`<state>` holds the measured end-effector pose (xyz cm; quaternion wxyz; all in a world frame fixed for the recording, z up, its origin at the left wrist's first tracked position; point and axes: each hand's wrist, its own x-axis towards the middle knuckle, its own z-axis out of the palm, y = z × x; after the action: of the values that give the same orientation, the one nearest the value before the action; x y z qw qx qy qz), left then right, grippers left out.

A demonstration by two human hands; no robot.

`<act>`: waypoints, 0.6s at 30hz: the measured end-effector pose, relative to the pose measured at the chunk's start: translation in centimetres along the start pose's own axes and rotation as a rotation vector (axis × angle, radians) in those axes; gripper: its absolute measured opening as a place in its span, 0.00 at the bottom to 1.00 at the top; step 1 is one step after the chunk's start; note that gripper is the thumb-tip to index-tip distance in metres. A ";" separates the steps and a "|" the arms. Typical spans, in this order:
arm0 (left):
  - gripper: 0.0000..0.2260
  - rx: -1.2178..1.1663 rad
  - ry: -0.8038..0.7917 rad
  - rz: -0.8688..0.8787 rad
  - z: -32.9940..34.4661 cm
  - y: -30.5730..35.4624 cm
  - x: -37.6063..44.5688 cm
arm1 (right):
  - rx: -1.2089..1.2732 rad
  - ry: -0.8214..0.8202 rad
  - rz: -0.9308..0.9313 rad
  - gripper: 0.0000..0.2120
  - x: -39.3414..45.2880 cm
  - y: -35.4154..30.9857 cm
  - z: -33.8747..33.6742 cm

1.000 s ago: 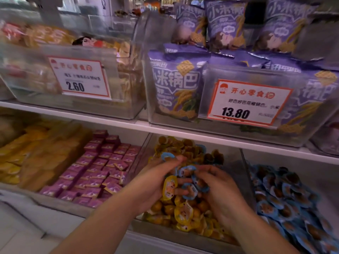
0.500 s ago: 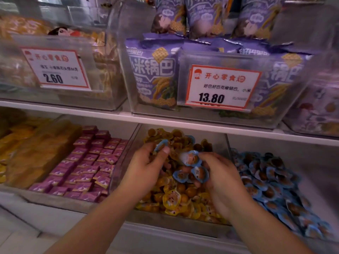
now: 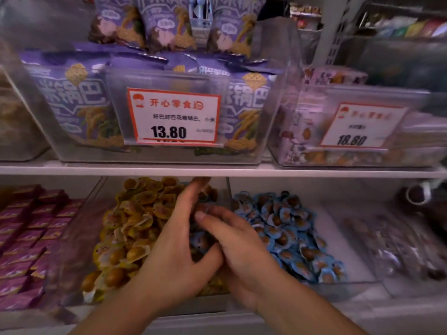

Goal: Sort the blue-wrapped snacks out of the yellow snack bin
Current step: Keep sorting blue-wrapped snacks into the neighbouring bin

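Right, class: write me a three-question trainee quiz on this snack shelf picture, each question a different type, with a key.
1. True or false: the blue snack bin stands to the right of the yellow snack bin.
2. Multiple choice: the price tag above the yellow snack bin reads A) 2.60 B) 13.80 C) 18.80.
3. Fill in: between the left hand and the right hand shows a ____-wrapped snack.

Key: 1 true; 2 B; 3 blue.

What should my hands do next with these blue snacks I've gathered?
Probably carry them right and drop them into the blue snack bin. Both hands, left and right, cup blue-wrapped snacks over the yellow snack bin, and the blue pile sits just beside it.
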<state>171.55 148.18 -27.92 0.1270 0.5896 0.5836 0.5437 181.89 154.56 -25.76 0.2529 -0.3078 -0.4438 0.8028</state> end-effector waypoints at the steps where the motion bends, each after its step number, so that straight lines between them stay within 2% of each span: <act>1: 0.39 -0.052 -0.006 0.006 0.1 0.1 -0.1 | -0.036 0.009 -0.030 0.09 -0.2 -0.3 -0.3; 4: 0.37 -0.305 -0.136 0.029 0.7 0.0 -0.1 | -0.065 0.043 -0.139 0.10 -0.5 -1.4 -1.1; 6: 0.31 -0.403 -0.116 -0.015 0.7 -0.6 0.1 | -0.049 0.116 -0.199 0.09 -0.4 -2.8 -2.3; 7: 0.27 -0.327 -0.054 -0.025 0.3 -1.2 0.4 | -0.038 0.145 -0.218 0.07 -0.1 -3.6 -3.3; 9: 0.17 0.144 0.041 -0.004 -1.2 -2.7 1.3 | -0.113 0.228 -0.271 0.04 0.8 -5.3 -6.1; 10: 0.14 0.383 0.037 0.000 -2.2 -3.5 1.7 | -0.272 0.302 -0.297 0.04 1.4 -6.0 -7.9; 11: 0.12 0.530 -0.012 -0.028 -3.1 -4.3 1.9 | -0.538 0.384 -0.304 0.04 2.0 -6.5 -9.8; 13: 0.10 0.674 -0.196 -0.096 -4.4 -5.2 1.8 | -1.137 0.484 -0.261 0.08 3.0 -6.7 -13.0; 14: 0.12 0.740 -0.292 -0.095 -4.7 -5.4 1.8 | -1.322 0.520 -0.247 0.12 3.4 -6.5 -14.0; 15: 0.14 0.787 -0.370 -0.086 -4.9 -5.7 1.6 | -1.391 0.548 -0.272 0.15 3.5 -6.2 -14.5; 18: 0.16 0.837 -0.407 -0.107 -4.8 -5.9 1.8 | -1.143 0.521 -0.507 0.12 3.2 -5.3 -13.0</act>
<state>164.03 149.06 -29.90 0.0180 0.6538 0.7457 0.1273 189.73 166.46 -27.45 0.3298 -0.4629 -0.7815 0.2573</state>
